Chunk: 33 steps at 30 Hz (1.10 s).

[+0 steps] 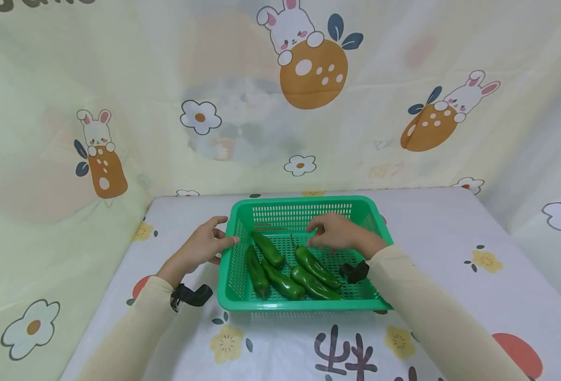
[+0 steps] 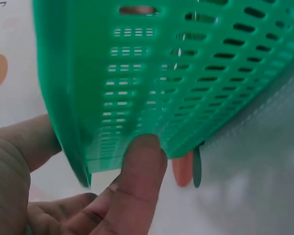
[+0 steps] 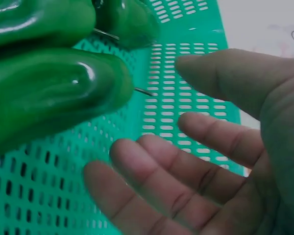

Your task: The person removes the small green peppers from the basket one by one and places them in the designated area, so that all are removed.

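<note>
A green plastic basket [image 1: 304,306] with slotted walls stands on the table, and several long green peppers [image 1: 282,283] lie on its floor. My left hand [image 1: 201,246] holds the basket's left rim; in the left wrist view the thumb passes over the rim while a fingertip [image 2: 143,152] meets the outer wall. Inside the basket, toward its far right, my right hand [image 1: 335,233] hovers with loosely bent fingers and holds nothing. The right wrist view shows a shiny pepper [image 3: 63,93] with a thin stem beside that hand, apart from the fingers.
A white patterned cloth [image 1: 433,233] covers the table under the basket. Behind and at the sides hangs a pale curtain [image 1: 242,174] printed with rabbits and flowers. Each wrist carries a black camera mount, one of them the left mount [image 1: 192,296].
</note>
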Tool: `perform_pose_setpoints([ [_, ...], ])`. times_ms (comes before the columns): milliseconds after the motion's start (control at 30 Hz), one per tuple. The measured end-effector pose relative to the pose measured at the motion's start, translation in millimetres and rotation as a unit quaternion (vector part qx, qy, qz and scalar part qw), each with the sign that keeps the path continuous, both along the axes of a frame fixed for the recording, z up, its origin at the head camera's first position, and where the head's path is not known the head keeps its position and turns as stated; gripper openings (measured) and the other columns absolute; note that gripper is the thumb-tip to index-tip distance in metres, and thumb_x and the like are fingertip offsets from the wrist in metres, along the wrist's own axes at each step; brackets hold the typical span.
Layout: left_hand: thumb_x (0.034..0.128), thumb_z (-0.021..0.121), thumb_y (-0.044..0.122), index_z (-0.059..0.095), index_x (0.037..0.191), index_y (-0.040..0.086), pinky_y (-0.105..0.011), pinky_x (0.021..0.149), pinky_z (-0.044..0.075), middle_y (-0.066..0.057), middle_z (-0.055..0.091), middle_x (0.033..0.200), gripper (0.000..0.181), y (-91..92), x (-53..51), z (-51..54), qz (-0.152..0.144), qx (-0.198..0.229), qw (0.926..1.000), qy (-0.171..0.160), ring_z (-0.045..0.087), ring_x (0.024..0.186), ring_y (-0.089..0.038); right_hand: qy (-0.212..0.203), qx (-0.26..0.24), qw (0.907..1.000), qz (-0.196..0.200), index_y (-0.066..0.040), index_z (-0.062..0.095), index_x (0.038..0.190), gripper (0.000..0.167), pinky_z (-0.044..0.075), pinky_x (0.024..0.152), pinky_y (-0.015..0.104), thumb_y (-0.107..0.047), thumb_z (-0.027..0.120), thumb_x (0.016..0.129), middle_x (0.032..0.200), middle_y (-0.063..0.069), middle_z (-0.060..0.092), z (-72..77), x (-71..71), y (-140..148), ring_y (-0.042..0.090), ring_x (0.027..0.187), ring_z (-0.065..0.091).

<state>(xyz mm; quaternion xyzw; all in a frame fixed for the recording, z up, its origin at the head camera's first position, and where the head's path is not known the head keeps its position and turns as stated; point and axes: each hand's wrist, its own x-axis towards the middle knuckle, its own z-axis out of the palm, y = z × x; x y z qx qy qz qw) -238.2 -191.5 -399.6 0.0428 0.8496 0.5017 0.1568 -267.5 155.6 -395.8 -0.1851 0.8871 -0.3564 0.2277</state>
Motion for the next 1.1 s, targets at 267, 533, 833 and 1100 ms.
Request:
perform_pose_setpoints([
  [267, 0.1020, 0.068, 0.015, 0.034, 0.159, 0.003, -0.044, 0.069, 0.067, -0.025, 0.064, 0.117, 0.068, 3.2, 1.9, -5.0, 0.004, 0.029, 0.9996, 0.000, 0.076, 0.087, -0.026, -0.039, 0.022, 0.9990, 0.002, 0.001, 0.060, 0.139, 0.050, 0.065, 0.071, 0.045, -0.022, 0.074, 0.097, 0.096, 0.015, 0.072, -9.8, 3.1, -8.7, 0.030, 0.087, 0.069],
  [533, 0.1012, 0.069, 0.013, 0.037, 0.158, 0.002, -0.044, 0.067, 0.067, -0.024, 0.066, 0.112, 0.066, 4.2, 2.9, -6.7, 0.016, 0.041, 0.9990, -0.001, 0.076, 0.084, -0.025, -0.071, 0.030, 0.9970, -0.001, 0.000, 0.059, 0.140, 0.054, 0.066, 0.070, 0.044, -0.022, 0.077, 0.094, 0.102, 0.012, 0.071, -16.3, 2.1, -11.4, 0.027, 0.090, 0.069],
  [833, 0.1013, 0.069, 0.012, 0.038, 0.157, -0.001, -0.041, 0.065, 0.066, -0.021, 0.066, 0.103, 0.065, 7.2, 5.4, -3.0, 0.025, 0.031, 0.9992, 0.009, 0.075, 0.079, -0.023, -0.096, 0.026, 0.9950, -0.011, -0.001, 0.059, 0.142, 0.059, 0.066, 0.069, 0.043, -0.021, 0.081, 0.091, 0.099, 0.013, 0.068, -22.4, 3.2, -10.5, 0.025, 0.089, 0.067],
  [1100, 0.1011, 0.069, 0.011, 0.038, 0.157, 0.000, -0.042, 0.064, 0.066, -0.021, 0.066, 0.101, 0.065, 7.8, 6.2, -2.3, 0.027, 0.032, 0.9991, 0.003, 0.076, 0.078, -0.023, -0.102, 0.032, 0.9942, -0.013, -0.001, 0.058, 0.143, 0.064, 0.066, 0.071, 0.043, -0.021, 0.083, 0.088, 0.116, 0.013, 0.067, -24.5, 3.3, -11.8, 0.024, 0.093, 0.068],
])
